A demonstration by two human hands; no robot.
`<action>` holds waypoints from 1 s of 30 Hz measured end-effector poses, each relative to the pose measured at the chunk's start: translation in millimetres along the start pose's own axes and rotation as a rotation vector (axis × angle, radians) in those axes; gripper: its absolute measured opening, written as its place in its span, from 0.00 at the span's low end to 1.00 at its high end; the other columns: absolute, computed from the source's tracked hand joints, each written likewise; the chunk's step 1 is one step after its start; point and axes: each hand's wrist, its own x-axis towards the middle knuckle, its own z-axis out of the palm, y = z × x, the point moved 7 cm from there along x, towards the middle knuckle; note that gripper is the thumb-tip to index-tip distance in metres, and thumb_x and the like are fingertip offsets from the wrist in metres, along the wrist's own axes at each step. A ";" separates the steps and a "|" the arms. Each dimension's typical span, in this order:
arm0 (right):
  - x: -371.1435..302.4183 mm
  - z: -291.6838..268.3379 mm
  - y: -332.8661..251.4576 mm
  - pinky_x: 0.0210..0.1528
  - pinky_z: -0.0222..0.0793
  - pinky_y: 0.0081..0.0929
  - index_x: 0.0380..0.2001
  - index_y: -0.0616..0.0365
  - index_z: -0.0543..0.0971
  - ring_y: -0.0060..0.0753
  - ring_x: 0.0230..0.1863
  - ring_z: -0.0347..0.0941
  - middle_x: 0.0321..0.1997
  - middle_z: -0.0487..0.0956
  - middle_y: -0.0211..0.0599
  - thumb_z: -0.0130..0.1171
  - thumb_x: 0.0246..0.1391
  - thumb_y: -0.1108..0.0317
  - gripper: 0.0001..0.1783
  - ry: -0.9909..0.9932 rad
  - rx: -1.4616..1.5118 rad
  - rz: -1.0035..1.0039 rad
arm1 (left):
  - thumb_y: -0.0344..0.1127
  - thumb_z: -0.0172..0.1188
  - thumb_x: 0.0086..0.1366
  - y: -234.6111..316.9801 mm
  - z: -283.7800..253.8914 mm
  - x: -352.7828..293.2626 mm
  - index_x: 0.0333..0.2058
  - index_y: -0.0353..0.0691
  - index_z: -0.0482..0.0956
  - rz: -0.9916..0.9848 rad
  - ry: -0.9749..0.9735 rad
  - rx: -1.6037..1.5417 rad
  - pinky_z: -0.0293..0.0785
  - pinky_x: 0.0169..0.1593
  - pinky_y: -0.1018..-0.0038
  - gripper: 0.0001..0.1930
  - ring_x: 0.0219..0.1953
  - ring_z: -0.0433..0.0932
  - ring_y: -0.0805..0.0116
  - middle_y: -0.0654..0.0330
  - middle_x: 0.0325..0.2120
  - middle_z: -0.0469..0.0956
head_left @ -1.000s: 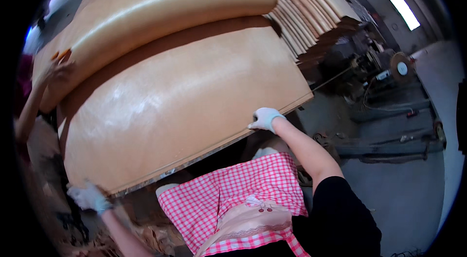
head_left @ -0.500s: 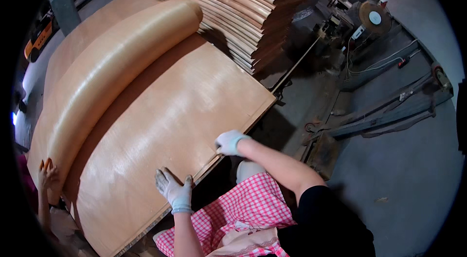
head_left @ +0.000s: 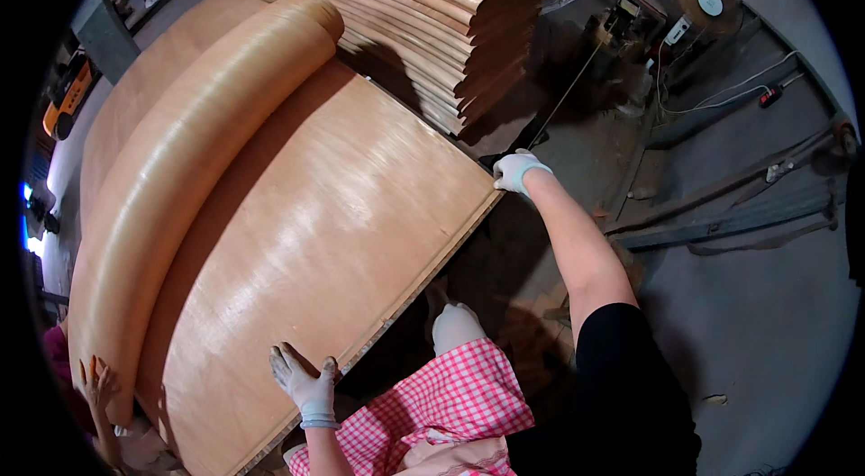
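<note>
A wide, light-brown wood veneer sheet (head_left: 342,215) lies flat before me, its far part rolled over into a thick, glossy curl (head_left: 180,134). My left hand (head_left: 305,384), in a pale glove with dirty fingertips, rests on the sheet near its front edge, fingers spread. Out at the sheet's right corner is my right hand (head_left: 518,172), also gloved, its fingers bent round the corner edge. What its fingertips touch underneath is hidden.
Another person's hand (head_left: 97,383) is against the curl's near left end. Behind stands a tall stack of wavy veneer sheets (head_left: 378,8). To the right are a machine with a round reel (head_left: 707,3), a thin rod (head_left: 568,96), and a metal frame (head_left: 721,215) on the floor.
My right hand has slid along the front edge, away to the right corner, and the arm is straighter. My left hand stays spread on the sheet. The view has shifted slightly.
</note>
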 end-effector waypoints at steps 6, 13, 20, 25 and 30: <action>11.0 5.8 10.1 0.51 0.69 0.37 0.44 0.52 0.80 0.45 0.48 0.75 0.48 0.79 0.40 0.61 0.48 0.55 0.20 -0.100 0.175 0.094 | 0.51 0.67 0.46 2.8 -3.3 -0.2 0.65 0.33 0.49 0.000 0.019 -0.010 0.36 0.70 0.59 0.53 0.69 0.43 0.49 0.44 0.66 0.47; -7.3 25.2 59.8 0.54 0.67 0.37 0.44 0.60 0.79 0.49 0.52 0.73 0.50 0.77 0.51 0.60 0.48 0.59 0.22 0.186 0.558 0.393 | 0.51 0.67 0.47 6.7 -6.0 -1.8 0.65 0.32 0.49 0.013 0.033 -0.007 0.37 0.69 0.58 0.52 0.69 0.43 0.49 0.44 0.66 0.47; -76.2 1.5 -17.7 0.44 0.68 0.44 0.29 0.56 0.79 0.52 0.38 0.74 0.32 0.78 0.47 0.57 0.51 0.60 0.11 0.734 0.377 0.155 | 0.51 0.66 0.48 9.1 -4.5 -4.7 0.65 0.33 0.50 -0.006 0.010 0.004 0.36 0.69 0.58 0.52 0.69 0.43 0.48 0.43 0.66 0.47; -122.9 1.9 -177.6 0.41 0.68 0.44 0.25 0.53 0.79 0.50 0.35 0.73 0.28 0.78 0.44 0.57 0.50 0.59 0.10 0.686 0.351 -0.347 | 0.41 0.68 0.49 1.8 -21.2 -15.1 0.55 0.35 0.66 0.114 0.264 -0.131 0.52 0.64 0.57 0.36 0.61 0.58 0.48 0.45 0.57 0.63; -213.5 -14.9 -332.8 0.37 0.67 0.44 0.20 0.54 0.78 0.48 0.32 0.72 0.24 0.76 0.42 0.56 0.49 0.59 0.12 0.663 0.430 -0.807 | 0.35 0.74 0.44 62.5 -76.7 -71.4 0.43 0.36 0.72 0.405 0.338 -0.517 0.72 0.48 0.62 0.27 0.40 0.75 0.52 0.51 0.37 0.76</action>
